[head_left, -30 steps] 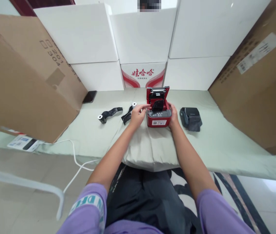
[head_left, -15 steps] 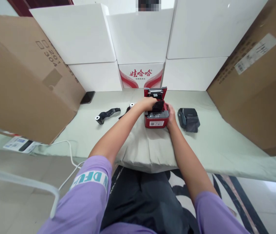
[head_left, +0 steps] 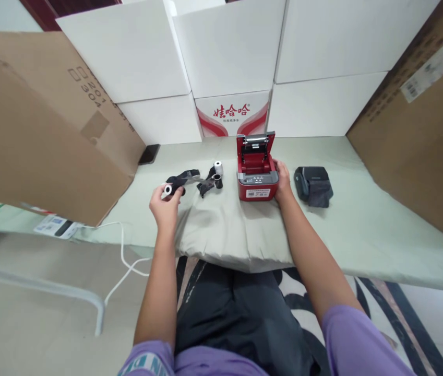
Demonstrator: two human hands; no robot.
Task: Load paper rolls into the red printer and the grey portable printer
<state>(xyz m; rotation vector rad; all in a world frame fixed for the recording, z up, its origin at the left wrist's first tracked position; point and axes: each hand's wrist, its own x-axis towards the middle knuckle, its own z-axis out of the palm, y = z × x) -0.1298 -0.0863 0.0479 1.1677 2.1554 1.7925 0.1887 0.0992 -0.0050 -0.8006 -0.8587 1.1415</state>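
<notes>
My left hand pinches a roll of black film with a white core at the left of the table; its loose strip trails to the right. A white roll and a small black roll lie between that hand and the red printer, with crumpled black film beside them. The printer's lid is raised and its red inner bay shows. My right hand is closed against the printer's right side, its fingertips partly hidden behind the body.
Right of the printer sits a dark device with a dark strip hanging over its front. A phone lies at the back left. Cardboard boxes flank the table, and white boxes line the back. A white cable hangs over the front edge.
My left hand has gone from inside the printer leftward to the film roll and grasped it. The dark piece it held is out of the printer. My right hand stays on the printer.
</notes>
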